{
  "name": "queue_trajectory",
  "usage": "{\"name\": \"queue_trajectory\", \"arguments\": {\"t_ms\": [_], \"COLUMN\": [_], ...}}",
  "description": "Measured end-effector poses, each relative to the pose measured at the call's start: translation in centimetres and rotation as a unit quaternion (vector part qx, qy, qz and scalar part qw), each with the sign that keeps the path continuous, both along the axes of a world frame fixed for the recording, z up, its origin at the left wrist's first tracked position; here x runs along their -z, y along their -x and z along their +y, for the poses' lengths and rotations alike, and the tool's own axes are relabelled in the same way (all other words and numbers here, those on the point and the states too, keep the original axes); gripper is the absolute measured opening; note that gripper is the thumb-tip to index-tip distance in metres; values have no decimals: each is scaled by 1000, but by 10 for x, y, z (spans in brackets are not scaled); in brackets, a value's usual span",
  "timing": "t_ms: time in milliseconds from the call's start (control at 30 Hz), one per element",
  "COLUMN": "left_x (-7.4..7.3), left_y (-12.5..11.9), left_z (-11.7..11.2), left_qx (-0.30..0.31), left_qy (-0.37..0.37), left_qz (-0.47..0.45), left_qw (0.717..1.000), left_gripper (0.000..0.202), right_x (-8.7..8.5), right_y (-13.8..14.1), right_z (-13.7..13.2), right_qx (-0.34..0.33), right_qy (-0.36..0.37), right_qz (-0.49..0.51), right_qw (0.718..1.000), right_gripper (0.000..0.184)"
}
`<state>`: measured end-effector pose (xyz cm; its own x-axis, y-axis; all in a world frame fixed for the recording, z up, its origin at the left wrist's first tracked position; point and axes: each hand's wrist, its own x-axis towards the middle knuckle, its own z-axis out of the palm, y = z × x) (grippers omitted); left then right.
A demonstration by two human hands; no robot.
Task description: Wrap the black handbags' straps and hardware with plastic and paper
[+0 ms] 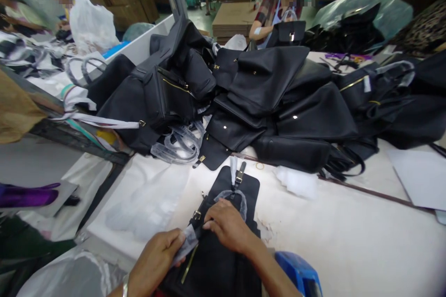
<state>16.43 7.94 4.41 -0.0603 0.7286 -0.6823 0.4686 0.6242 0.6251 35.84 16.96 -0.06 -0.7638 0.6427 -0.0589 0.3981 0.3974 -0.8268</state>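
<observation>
A black backpack (226,264) lies on the white table in front of me, its flap (252,190) folded out away from me. The flap bears a gold buckle (239,175), and a plastic-wrapped handle (240,202) lies across it. My left hand (156,253) is closed, thumb and fingers pinching a piece of clear plastic wrap (188,242) beside the gold zipper (189,264). My right hand (228,225) is closed on a black strap at the bag's upper left, close to a side buckle (197,215). The right fingertips are partly hidden.
A large heap of black bags (265,83) spans the table's far side. Clear plastic sheeting (142,199) lies to the left, white foam (296,181) ahead to the right. A blue object (299,274) stands by my right forearm. Across the table, a person (272,14) handles another bag.
</observation>
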Motion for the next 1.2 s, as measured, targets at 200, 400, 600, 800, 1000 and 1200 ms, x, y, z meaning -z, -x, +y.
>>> {"name": "queue_trajectory", "arguments": {"t_ms": [200, 400, 600, 800, 1000, 1200], "left_x": [2, 7, 25, 33, 37, 46], "left_y": [-6, -9, -17, -13, -16, -25], "left_z": [19, 34, 47, 56, 64, 72], "left_qx": [20, 45, 74, 70, 71, 98], "left_qy": [3, 9, -2, 33, 37, 16], "left_qz": [19, 47, 72, 62, 44, 58], "left_qw": [1000, 998, 995, 995, 996, 993], "left_gripper": [48, 47, 46, 47, 45, 46], "right_x": [8, 31, 36, 51, 59, 54], "right_y": [3, 0, -3, -37, -24, -22], "right_z": [3, 16, 17, 18, 12, 12], "right_qx": [-4, 15, 17, 129, 106, 95], "right_qy": [-8, -17, -8, -11, -11, -11], "right_qz": [21, -4, 20, -25, -6, 17], "right_qw": [1000, 1000, 1000, 991, 994, 995], "right_gripper": [10, 2, 7, 16, 10, 9]}}
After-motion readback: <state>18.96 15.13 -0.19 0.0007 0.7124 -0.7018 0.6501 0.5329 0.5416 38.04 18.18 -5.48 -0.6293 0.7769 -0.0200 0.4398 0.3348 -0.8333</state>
